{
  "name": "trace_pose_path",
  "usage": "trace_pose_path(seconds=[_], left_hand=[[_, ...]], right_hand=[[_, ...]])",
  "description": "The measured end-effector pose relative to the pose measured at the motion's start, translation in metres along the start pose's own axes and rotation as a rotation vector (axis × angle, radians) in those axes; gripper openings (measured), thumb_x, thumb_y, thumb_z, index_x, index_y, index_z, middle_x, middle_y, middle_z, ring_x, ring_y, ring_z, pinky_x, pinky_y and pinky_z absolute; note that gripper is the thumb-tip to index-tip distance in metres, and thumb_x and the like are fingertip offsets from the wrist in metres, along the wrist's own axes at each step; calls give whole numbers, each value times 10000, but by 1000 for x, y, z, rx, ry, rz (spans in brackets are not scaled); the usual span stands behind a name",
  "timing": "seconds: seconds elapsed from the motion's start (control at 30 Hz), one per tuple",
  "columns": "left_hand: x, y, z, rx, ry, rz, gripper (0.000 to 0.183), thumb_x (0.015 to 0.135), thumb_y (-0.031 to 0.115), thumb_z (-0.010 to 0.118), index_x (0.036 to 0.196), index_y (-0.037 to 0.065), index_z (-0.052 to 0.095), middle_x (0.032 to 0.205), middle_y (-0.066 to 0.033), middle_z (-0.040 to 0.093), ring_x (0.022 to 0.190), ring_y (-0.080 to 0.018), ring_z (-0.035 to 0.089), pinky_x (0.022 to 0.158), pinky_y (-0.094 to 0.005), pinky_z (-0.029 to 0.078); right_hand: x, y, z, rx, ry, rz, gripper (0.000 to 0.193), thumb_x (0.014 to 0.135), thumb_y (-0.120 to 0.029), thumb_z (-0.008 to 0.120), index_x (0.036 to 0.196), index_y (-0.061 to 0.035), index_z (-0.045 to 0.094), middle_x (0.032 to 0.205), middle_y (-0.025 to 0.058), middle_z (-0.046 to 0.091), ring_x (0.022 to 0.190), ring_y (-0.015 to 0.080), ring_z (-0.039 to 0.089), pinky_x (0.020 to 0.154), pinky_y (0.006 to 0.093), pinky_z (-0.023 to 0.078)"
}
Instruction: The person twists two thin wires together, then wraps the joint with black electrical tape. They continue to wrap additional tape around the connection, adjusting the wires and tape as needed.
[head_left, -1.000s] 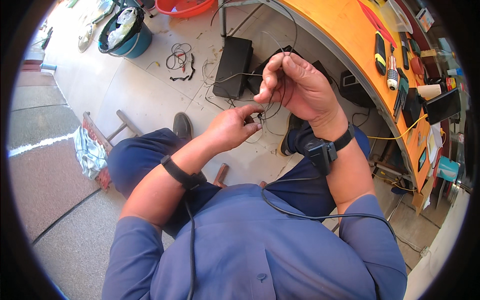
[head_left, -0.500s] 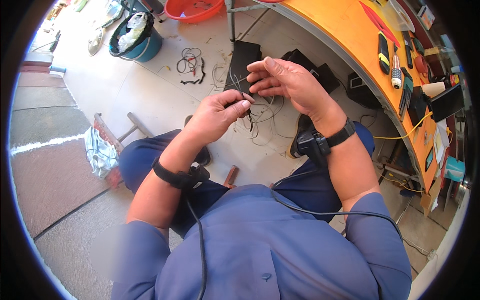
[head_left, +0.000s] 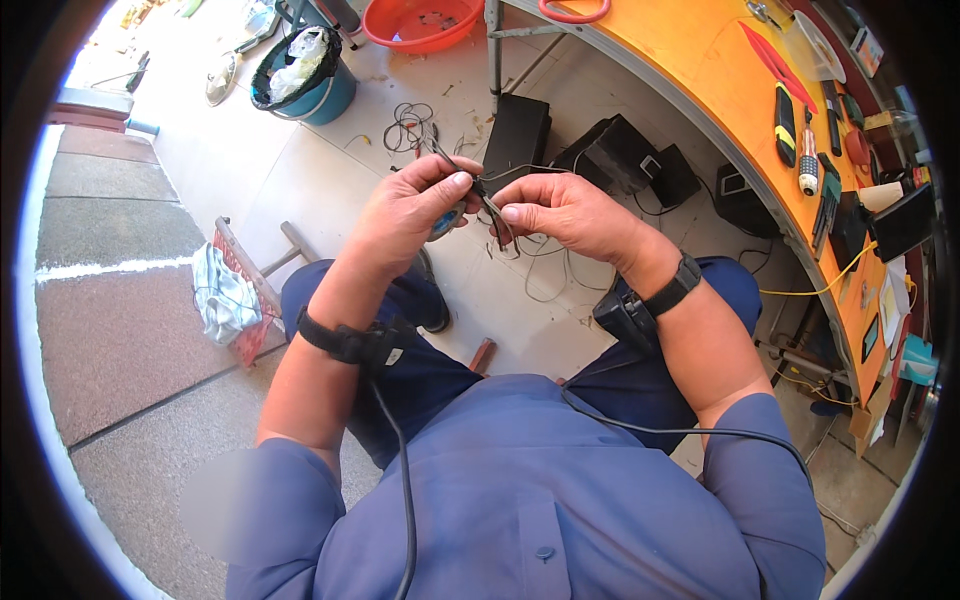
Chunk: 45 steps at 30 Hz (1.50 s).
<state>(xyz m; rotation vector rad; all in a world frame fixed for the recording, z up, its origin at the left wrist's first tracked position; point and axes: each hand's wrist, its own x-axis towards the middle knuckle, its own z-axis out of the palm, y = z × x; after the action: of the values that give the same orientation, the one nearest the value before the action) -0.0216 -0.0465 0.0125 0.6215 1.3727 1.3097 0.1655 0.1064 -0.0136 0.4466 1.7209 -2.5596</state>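
Note:
Thin dark cables point(head_left: 486, 200) run between my two hands in front of my knees. My left hand point(head_left: 402, 212) is closed, pinching them between thumb and fingers. Under its palm shows part of a small round blue thing point(head_left: 446, 222), perhaps a tape roll; the fingers cover most of it. Thumb and fingertips of my right hand point(head_left: 580, 216) press together on the lower part of the same cables, whose loose ends hang just below. Both wrists wear black straps with small devices.
Loose wires point(head_left: 545, 275) and dark boxy units point(head_left: 620, 155) lie on the floor ahead. An orange table point(head_left: 690, 70) with a utility knife point(head_left: 784, 125) and screwdriver point(head_left: 808, 165) curves along the right. A blue bucket point(head_left: 325, 100) and red basin point(head_left: 420, 28) stand at the back.
My right hand, raised with its fingers apart before, has come down and closed on the cables. The round blue thing now shows under my left hand. The view has shifted slightly.

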Motion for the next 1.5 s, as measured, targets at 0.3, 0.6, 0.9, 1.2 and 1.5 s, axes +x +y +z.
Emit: trace_pose_path(seconds=[0.3,0.6,0.9,1.2,1.5], left_hand=[[28,-24,-11,-180,-33,5,217,1029,177,646,1188,29,650,991,-77,690,916,-170,695,798,-315,572],[42,-29,-13,-338,-21,-8,194,1009,176,676,1142,36,660,1010,-56,708,921,-155,688,803,-302,553],[47,-28,-14,-362,70,48,131,1017,162,655,1091,54,648,1061,-99,712,914,-174,686,785,-328,572],[48,-27,-16,-414,151,70,126,1021,181,659,1059,63,637,1032,-102,712,908,-176,690,757,-336,584],[50,-29,-23,-443,234,101,122,1013,177,671,1059,66,652,1014,-95,732,892,-173,706,774,-328,589]], right_hand=[[9,11,-10,-52,22,42,168,1037,-164,633,1094,-12,676,977,38,715,904,102,654,842,285,537],[9,-2,-11,-134,104,195,179,1030,-201,618,1095,-38,652,917,15,721,821,75,644,705,241,494],[4,-4,-13,-92,107,149,190,1012,-209,644,1120,-55,672,890,1,727,773,61,660,622,202,450],[-6,-11,-21,-139,124,139,189,1007,-197,643,1123,-60,699,859,-8,714,749,52,643,624,201,445],[-9,-14,-27,-154,110,155,182,988,-169,648,1097,-32,699,855,11,714,734,58,643,623,205,448]])
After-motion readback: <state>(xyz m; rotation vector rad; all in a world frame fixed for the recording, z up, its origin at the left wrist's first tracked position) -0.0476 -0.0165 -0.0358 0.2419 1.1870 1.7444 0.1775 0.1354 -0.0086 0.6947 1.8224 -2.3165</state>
